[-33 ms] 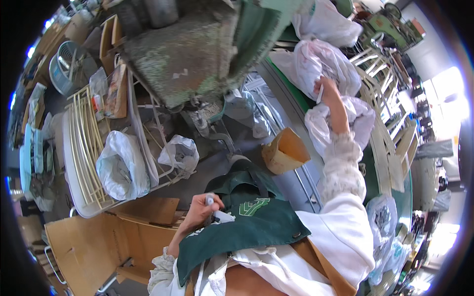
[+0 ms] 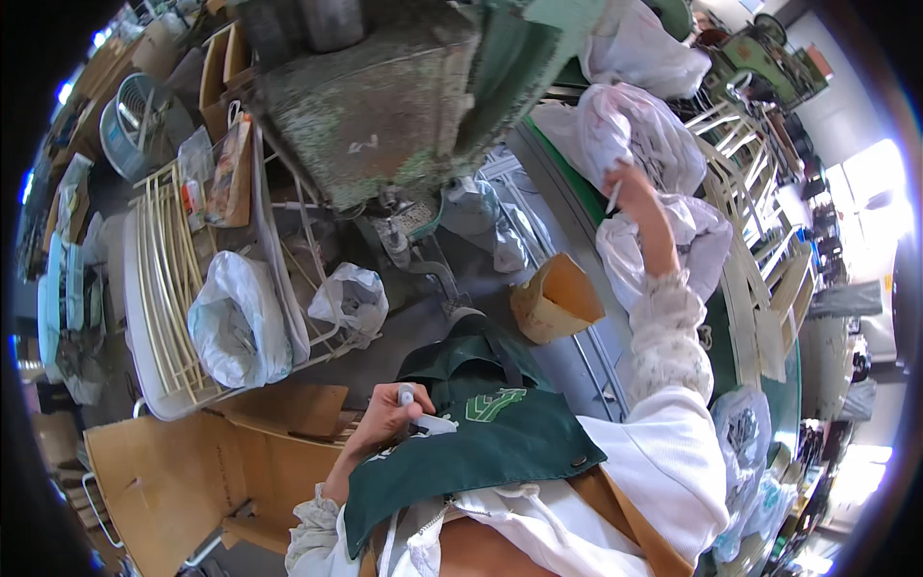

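My left hand is closed in front of the dark green apron. Its fingers wrap round a whitish piece with a rounded grey-white end above and a flat part below; I cannot make out its kind. On the right, my outstretched right hand pinches a small white strip. Just beyond that hand lies a white sack with pale pieces showing in its mouth. A second white sack sits nearer, beside my right wrist.
A green machine stands ahead of me. To the left, a white tray carries long pale rods and an open white bag. A yellowish bucket stands right of my knees. An open cardboard box is at lower left.
My right hand has shifted slightly left and nearer, with the white strip tilting down. My left hand keeps its grip by the apron. The whole view has shifted a little.
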The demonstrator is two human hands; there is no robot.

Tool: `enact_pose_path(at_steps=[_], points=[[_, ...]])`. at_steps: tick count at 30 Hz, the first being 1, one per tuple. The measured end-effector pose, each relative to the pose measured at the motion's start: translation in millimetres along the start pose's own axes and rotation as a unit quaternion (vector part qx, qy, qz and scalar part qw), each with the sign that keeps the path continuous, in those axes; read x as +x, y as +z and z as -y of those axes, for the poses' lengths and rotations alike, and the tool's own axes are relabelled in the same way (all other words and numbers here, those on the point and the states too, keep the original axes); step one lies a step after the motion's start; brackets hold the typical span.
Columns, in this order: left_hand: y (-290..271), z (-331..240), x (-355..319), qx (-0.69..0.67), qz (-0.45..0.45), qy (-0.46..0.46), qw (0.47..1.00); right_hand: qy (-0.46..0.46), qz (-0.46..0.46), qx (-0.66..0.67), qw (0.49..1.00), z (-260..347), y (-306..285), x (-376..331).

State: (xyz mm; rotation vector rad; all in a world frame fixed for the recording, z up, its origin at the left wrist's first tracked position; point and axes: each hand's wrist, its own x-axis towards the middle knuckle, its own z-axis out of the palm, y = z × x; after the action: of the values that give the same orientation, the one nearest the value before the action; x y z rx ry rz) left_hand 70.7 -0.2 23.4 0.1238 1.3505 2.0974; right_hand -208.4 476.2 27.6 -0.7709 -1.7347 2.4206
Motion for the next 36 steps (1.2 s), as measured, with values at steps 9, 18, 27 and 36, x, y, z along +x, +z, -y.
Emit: enact_pose_path(at_steps=[9, 18, 27, 36], points=[[-7, -18, 23, -0.024, -0.199, -0.051, 0.978, 0.050, 0.519, -0.100, 0.847, -69, 207, -172], [-23, -59, 90, -0.148, -0.283, 0.120, 0.940, 0.087, 0.518, -0.093, 0.846, -74, 240, -162], [-30, -62, 112, -0.181, -0.278, 0.125, 0.935, 0.199, 0.490, -0.104, 0.842, -67, 250, -151], [-29, -64, 122, -0.218, -0.293, 0.132, 0.922, 0.196, 0.480, -0.121, 0.847, -66, 247, -155]])
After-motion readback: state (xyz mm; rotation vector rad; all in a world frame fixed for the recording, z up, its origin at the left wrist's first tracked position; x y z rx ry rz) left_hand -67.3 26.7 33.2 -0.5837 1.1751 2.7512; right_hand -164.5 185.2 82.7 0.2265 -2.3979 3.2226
